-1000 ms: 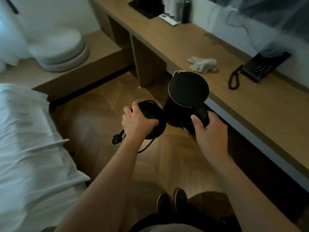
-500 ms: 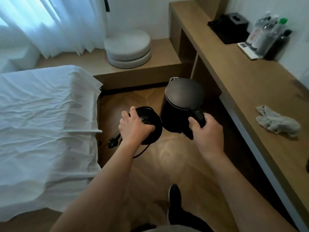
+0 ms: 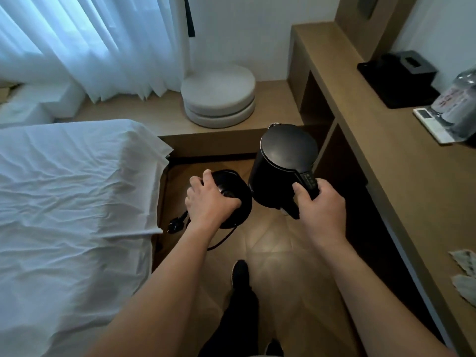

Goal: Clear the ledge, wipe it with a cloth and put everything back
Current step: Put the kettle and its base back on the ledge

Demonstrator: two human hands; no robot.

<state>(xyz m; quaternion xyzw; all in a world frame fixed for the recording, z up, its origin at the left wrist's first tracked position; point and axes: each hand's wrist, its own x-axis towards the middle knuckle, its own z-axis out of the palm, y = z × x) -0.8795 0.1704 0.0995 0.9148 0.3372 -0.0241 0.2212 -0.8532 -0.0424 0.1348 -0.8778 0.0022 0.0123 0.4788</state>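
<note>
My right hand (image 3: 320, 211) grips the handle of a black electric kettle (image 3: 282, 166), held upright over the wooden floor. My left hand (image 3: 208, 202) grips the kettle's round black base (image 3: 239, 199); its cord and plug (image 3: 176, 225) dangle below. The long wooden ledge (image 3: 401, 176) runs along the right wall. A crumpled pale cloth (image 3: 466, 282) lies on it at the right edge of view, partly cut off.
On the far ledge stand a black tray with a tissue box (image 3: 401, 81), bottles (image 3: 461, 104) and a white remote (image 3: 432, 127). A bed with white sheets (image 3: 72, 215) fills the left. Two round cushions (image 3: 219, 99) sit on a low platform by the curtain.
My view has swung left, away from the ledge toward the bed and window. The cloth has slid to the right edge, the phone is out of view. Both hands still carry kettle and base.
</note>
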